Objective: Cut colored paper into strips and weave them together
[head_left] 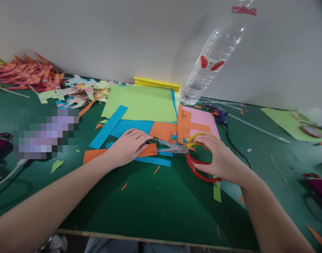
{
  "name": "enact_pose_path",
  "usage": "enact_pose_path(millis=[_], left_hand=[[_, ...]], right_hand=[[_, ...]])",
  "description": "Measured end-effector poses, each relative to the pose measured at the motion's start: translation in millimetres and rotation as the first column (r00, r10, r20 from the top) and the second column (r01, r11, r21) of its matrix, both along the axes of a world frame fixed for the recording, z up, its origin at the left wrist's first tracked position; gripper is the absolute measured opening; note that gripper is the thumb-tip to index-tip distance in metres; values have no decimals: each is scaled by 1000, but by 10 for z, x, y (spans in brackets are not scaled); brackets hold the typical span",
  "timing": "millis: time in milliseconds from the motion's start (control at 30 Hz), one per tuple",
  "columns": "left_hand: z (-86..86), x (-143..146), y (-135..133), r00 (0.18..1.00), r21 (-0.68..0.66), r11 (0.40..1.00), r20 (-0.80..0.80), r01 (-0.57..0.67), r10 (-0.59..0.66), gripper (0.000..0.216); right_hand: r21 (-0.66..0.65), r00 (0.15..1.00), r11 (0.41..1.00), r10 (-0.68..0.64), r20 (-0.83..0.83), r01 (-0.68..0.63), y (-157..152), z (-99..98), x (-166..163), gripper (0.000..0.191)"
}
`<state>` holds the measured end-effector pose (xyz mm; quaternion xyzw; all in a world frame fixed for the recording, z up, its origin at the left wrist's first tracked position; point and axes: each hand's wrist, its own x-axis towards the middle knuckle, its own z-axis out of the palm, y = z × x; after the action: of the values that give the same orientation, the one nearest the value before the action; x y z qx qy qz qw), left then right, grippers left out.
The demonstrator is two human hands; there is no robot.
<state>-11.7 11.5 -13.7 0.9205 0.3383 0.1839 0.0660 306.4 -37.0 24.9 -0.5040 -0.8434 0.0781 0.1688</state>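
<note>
My right hand [224, 156] grips a pair of scissors [182, 150] with one yellow and one red handle loop. Their blades are parted and point left, toward the end of an orange paper strip [150, 150]. That strip is held by my left hand [131, 146], its fingers curled over it and the thumb along its near side. Blue paper strips [155, 161] lie under and beside it. Just beyond my hands are a blue sheet [139, 126], an orange sheet [163, 130] and a pink sheet [200, 114]. Whether the blades touch the strip, I cannot tell.
A clear plastic bottle [208, 66] leans at the back by the wall. Green sheets [142, 102] lie before it. A glue gun [220, 114] with a black cord rests right of centre. Woven paper pieces [31, 73] are heaped at back left. Paper scraps [57, 166] dot the table.
</note>
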Motion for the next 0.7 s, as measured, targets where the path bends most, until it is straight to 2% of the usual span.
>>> enact_pose_path(millis=[200,333,533,700], left_hand=[[-33,14,-4,1000,-20,1000,-18,2,-2,28],[-38,20,-14,1000,-34,999,-29,3,-4,26],[-39,17,-4,999,-15,999,-7,44,-45,23],[-55,11,11,998,-54,996,-8,67,-68,23]], right_hand=[[-94,997,994,62,34,-59,-10,22,18,41],[-100,998,993,64,25,-61,-30,12,5,46],[-127,992,985,122,38,-117,-44,0,-53,42],[-141,990,980,142,-3,-141,-32,-8,-55,44]])
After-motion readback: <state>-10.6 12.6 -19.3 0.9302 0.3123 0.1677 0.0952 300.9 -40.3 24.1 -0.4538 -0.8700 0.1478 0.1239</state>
